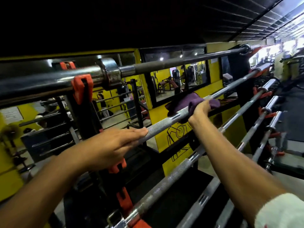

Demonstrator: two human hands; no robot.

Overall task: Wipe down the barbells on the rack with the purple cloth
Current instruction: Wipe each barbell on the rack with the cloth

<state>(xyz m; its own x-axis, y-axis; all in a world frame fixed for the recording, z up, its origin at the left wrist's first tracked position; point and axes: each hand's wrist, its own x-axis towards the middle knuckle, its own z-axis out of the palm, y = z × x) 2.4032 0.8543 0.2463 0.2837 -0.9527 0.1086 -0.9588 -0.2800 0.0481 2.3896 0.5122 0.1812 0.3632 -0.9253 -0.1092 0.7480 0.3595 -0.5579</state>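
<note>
Right hand (198, 111) gripping purple cloth (194, 101) around barbell (161, 125), left hand (115, 142) flat, fingers straight on it

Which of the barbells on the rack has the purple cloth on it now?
The second barbell from the top: the right hand grips the purple cloth around it, the left hand rests on it.
</note>
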